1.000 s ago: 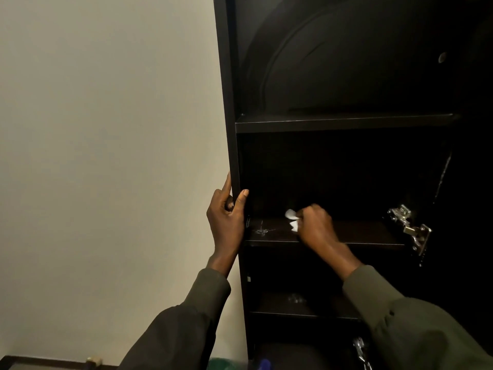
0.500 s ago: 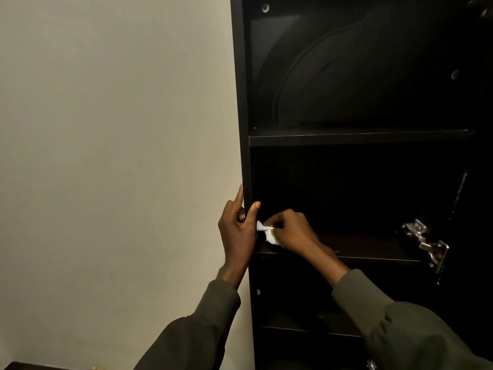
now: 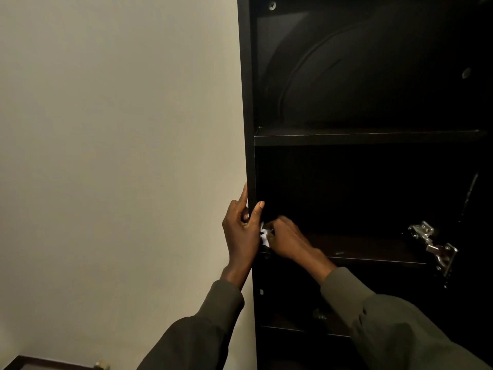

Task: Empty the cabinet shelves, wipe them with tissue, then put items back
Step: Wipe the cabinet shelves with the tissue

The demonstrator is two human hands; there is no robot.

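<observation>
White tissue (image 3: 264, 235) sits crumpled, showing no long axis, pinched by the right hand (image 3: 286, 240) at the shelf's (image 3: 373, 249) far-left end; open shelf stretches rightward. The left hand (image 3: 240, 233) grips the cabinet's side panel (image 3: 246, 102).

I'm looking into what seems to be a home room: a tall dark wooden cabinet (image 3: 246, 102) with plain shelves (image 3: 368, 137) and a metal door hinge (image 3: 433, 247) is standing against a bare cream wall (image 3: 120, 129) with dark skirting (image 3: 48, 363).
</observation>
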